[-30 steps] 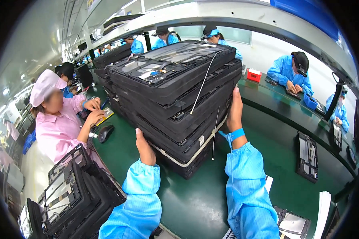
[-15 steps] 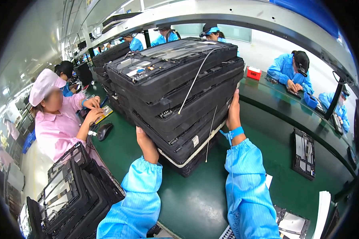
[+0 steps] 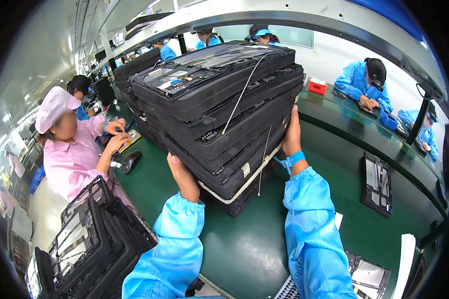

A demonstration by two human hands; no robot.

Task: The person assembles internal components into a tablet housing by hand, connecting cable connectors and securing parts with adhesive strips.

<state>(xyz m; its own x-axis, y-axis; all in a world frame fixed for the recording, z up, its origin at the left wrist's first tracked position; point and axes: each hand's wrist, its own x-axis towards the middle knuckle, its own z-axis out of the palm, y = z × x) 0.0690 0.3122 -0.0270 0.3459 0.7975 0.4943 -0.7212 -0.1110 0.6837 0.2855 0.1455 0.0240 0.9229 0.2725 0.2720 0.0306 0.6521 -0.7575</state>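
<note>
A tall stack of black plastic panel trays is clamped between the left hand and the right hand, its upper layers raised above the green bench top. Lifting appears under way; steady, level support is next required.

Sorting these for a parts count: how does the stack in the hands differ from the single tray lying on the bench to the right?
The black tray stack is many layers tall, tilted, and gripped by the left hand and right hand. The single tray lies flat, alone and untouched on the green bench. Both are black and rectangular.
</note>
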